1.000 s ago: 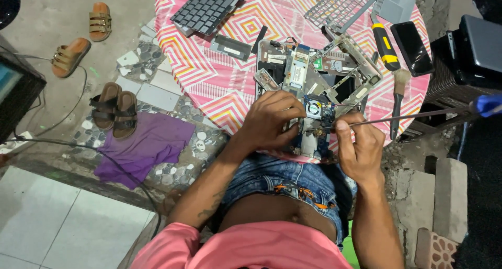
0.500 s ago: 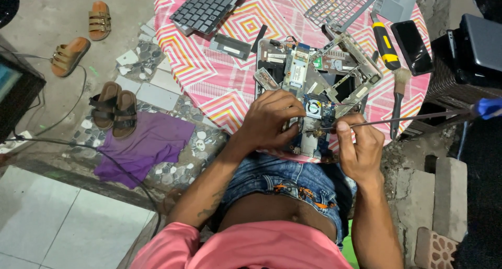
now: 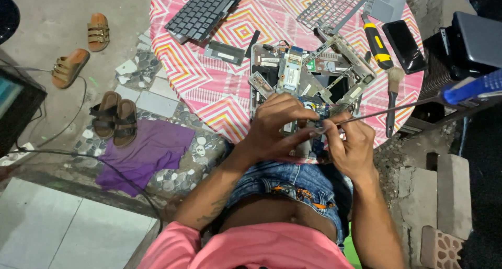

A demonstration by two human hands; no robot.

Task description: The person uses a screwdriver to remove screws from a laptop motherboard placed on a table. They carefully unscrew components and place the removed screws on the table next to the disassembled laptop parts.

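Little changed since half a second ago: both hands unmoved over circuit board (image 3: 308, 112) at near edge of round table (image 3: 183, 65). Left hand (image 3: 277, 125) pressed on board, fingers curled, grip unclear. Right hand (image 3: 353, 146) closed around long screwdriver (image 3: 397, 108), tip at board. Keyboard (image 3: 204, 10) well apart, far side.

Both forearms extend forward, converging. The left hand (image 3: 277, 125) lies palm-down, fingers curled; the right hand (image 3: 351, 146) forms a closed pinch grip.
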